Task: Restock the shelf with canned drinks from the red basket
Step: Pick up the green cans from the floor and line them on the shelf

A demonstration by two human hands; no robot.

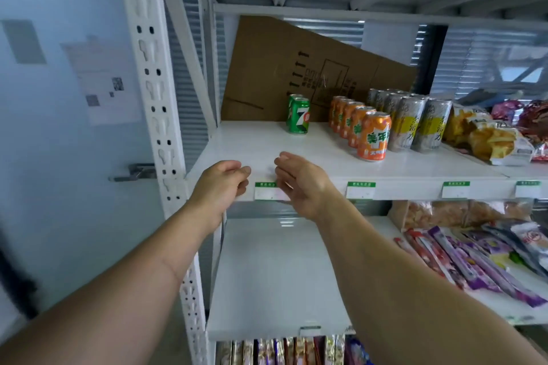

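While both hands, left [221, 179] and right [299, 182], hover loose-gripped and empty, green cans [298, 114] stand behind

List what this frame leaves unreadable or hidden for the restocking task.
- Red basket: not in the head view at all.
- Green 7UP cans: the front can hides how many stand behind it.
- Silver cans: the rear rows are hidden by the front ones.
- Price labels on the shelf edge: print too small to read.
- Wall notice: blurred.
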